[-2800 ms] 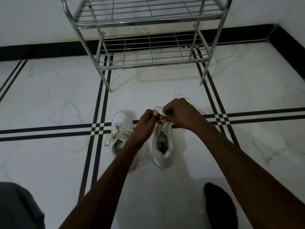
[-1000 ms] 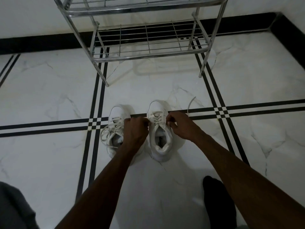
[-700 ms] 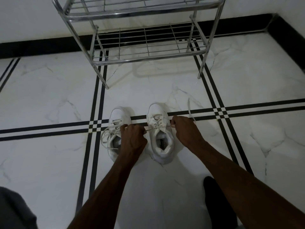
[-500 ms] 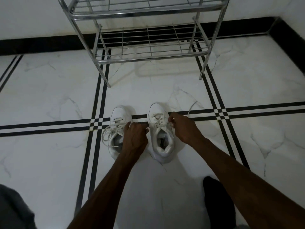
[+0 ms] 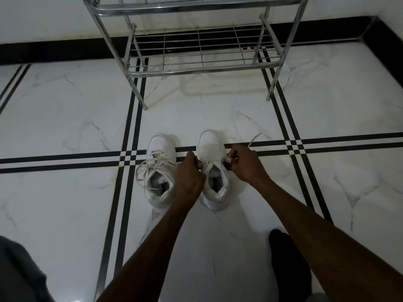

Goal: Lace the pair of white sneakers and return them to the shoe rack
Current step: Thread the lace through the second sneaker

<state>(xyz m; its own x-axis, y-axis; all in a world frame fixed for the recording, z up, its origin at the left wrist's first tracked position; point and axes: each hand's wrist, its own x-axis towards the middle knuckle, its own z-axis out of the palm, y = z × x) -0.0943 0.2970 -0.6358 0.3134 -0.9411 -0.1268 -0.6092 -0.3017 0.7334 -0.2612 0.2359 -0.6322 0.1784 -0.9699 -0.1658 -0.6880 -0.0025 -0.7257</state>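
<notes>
Two white sneakers stand side by side on the marble floor, toes toward the rack. The left sneaker (image 5: pixel 160 168) has loose laces looped over its left side. The right sneaker (image 5: pixel 214 171) sits between my hands. My left hand (image 5: pixel 188 173) pinches a lace at that shoe's left edge. My right hand (image 5: pixel 244 163) pinches the lace at its right edge, and a free lace end (image 5: pixel 254 138) trails up onto the floor past my fingers. The chrome shoe rack (image 5: pixel 202 69) stands beyond the shoes with bare wire shelves.
The white marble floor (image 5: pixel 65 118) carries black inlay stripes. A black skirting (image 5: pixel 54 51) runs along the wall behind the rack. My dark-socked foot (image 5: pixel 287 264) rests at the lower right, and grey cloth (image 5: pixel 17 275) fills the lower left corner.
My hands came down from above the right sneaker's tongue and spread to its two sides, drawing the lace outward. The view shifted a little; the sneakers stayed put.
</notes>
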